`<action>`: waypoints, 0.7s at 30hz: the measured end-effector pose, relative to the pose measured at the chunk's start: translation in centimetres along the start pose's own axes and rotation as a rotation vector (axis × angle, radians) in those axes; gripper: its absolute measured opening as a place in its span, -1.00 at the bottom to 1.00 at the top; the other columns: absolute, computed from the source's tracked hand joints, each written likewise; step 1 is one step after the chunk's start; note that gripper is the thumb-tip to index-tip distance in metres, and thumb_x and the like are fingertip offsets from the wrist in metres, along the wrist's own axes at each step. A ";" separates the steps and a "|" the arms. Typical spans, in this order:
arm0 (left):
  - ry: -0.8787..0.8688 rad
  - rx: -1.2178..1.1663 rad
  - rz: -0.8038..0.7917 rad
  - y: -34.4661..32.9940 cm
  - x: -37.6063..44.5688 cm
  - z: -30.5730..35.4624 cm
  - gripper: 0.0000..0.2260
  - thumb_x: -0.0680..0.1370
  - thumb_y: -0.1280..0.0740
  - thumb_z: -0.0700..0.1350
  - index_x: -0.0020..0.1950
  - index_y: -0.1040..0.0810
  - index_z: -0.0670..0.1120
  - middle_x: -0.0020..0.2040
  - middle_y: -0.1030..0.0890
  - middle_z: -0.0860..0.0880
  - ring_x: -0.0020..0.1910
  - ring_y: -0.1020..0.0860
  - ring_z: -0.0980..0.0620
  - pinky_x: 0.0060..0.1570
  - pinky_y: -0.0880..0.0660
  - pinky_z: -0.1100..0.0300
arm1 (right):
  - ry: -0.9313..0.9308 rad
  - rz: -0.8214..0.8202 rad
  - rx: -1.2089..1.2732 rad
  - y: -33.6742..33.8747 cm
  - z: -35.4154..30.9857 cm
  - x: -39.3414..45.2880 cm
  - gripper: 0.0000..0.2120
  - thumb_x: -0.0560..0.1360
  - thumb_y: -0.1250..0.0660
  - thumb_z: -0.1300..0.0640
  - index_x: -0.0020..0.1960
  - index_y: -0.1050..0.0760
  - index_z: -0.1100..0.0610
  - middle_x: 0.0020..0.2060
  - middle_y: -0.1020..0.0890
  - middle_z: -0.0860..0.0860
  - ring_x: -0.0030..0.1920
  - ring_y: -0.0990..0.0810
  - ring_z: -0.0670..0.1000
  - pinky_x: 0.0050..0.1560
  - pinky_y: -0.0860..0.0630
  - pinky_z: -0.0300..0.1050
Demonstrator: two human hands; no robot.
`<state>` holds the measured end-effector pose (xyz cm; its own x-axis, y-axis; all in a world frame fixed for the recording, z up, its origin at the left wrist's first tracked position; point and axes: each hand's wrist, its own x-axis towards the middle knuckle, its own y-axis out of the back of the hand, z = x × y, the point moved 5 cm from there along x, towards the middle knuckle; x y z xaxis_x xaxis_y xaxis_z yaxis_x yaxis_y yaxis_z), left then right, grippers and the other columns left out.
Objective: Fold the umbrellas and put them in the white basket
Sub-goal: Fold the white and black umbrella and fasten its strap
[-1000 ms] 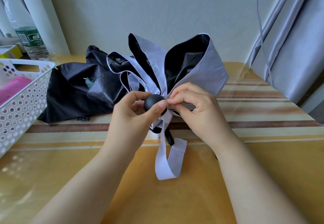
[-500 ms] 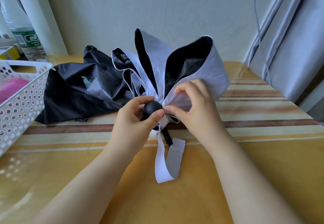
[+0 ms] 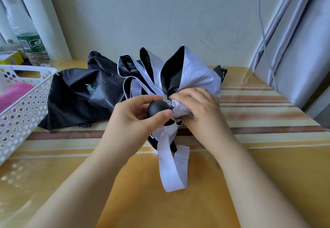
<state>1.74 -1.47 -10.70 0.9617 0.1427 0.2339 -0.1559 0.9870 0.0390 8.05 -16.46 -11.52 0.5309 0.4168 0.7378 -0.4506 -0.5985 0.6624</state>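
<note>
Lilac-grey umbrella (image 3: 194, 78) sits between your hands: your left hand (image 3: 132, 120) grips its round black handle (image 3: 157, 109), your right hand (image 3: 198, 108) bunches the canopy folds just beside it. Black umbrella (image 3: 76, 99) lies beyond your left hand, its far parts hidden. White basket (image 3: 26, 103), further left, is cut off, pink item (image 3: 12, 95) inside. Bottle (image 3: 30, 47) behind.

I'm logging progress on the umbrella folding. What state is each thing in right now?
Lilac umbrella: collapsed, panels loose, strap dangling.
Black umbrella: unfolded heap on table.
White basket: upright, something pink inside.
Water bottle: upright.
Left hand: grips black handle.
Right hand: gathers lilac fabric.
</note>
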 end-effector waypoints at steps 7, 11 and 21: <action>-0.333 0.502 0.056 0.3 0.2 0.5 -0.50 0.32 -0.38 0.35 0.20 -0.53 0.20 -0.07 -0.44 0.15 -0.10 -0.48 0.22 -0.06 -0.41 0.47 | -0.003 0.045 0.124 0.9 -0.3 0.3 -0.70 0.30 -0.38 0.34 0.01 -0.64 0.16 -0.10 -0.64 0.02 -0.05 -0.49 0.06 -0.06 -0.43 -0.08; -0.470 0.545 0.173 0.3 -0.4 1.1 -0.52 0.39 -0.34 0.20 0.17 -0.62 -0.07 -0.15 -0.57 0.04 -0.13 -0.54 0.16 -0.06 -0.47 0.47 | -0.042 0.017 0.127 0.8 -0.1 0.3 -0.68 0.31 -0.37 0.31 0.04 -0.64 0.14 -0.09 -0.63 0.01 -0.02 -0.45 -0.01 -0.05 -0.38 -0.21; -0.256 0.614 0.271 -0.3 -0.6 0.4 -0.83 0.40 -0.45 0.02 -0.12 -0.58 -0.03 -0.24 -0.48 0.10 -0.13 -0.46 0.19 -0.20 -0.34 0.50 | 0.027 0.029 0.031 -0.6 -1.3 0.2 -0.58 0.24 -0.33 0.37 0.05 -0.66 0.12 -0.09 -0.64 0.00 -0.04 -0.48 0.02 -0.14 -0.54 0.03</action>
<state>1.08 -1.86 -10.48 0.7999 0.2804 0.5306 -0.5527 0.6886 0.4693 7.53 -15.14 -11.61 0.4984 0.4168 0.7602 -0.4429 -0.6314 0.6365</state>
